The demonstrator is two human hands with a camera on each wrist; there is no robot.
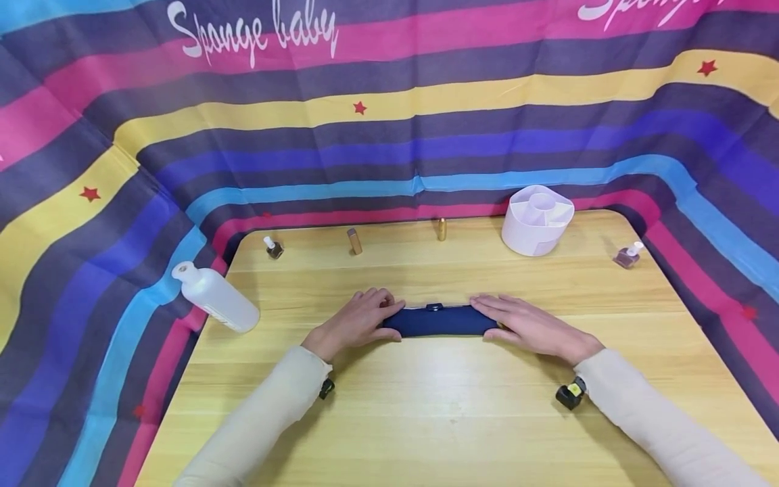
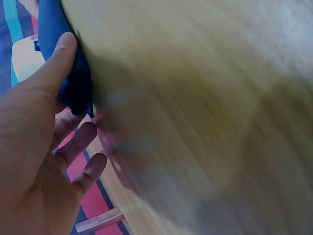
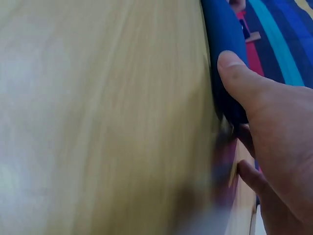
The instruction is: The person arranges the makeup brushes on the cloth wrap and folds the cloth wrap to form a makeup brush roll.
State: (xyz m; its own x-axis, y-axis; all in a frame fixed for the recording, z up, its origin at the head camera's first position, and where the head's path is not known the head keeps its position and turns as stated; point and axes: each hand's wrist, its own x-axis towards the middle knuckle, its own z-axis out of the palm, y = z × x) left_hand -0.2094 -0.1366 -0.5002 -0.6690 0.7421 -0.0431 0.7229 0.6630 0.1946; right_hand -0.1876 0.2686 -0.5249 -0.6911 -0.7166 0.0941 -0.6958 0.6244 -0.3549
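Note:
A dark blue, long flat fabric bundle (image 1: 441, 322) lies crosswise on the wooden table, a small black clip-like piece on its far edge. My left hand (image 1: 357, 321) grips its left end, thumb along the near side and fingers at the far side. At the other end my right hand (image 1: 532, 326) holds it the same way. In the left wrist view the thumb (image 2: 63, 49) presses on the blue bundle (image 2: 78, 83), with the lower fingers spread below its end. The right wrist view shows the other thumb (image 3: 234, 68) against the bundle (image 3: 225, 29).
A white bottle (image 1: 216, 297) stands at the left. Along the back are a small dark bottle with a white cap (image 1: 274, 248), a brown tube (image 1: 355, 241), a gold tube (image 1: 441, 229) and a white divided organizer (image 1: 537, 222). Another small bottle (image 1: 628, 256) is at the right edge.

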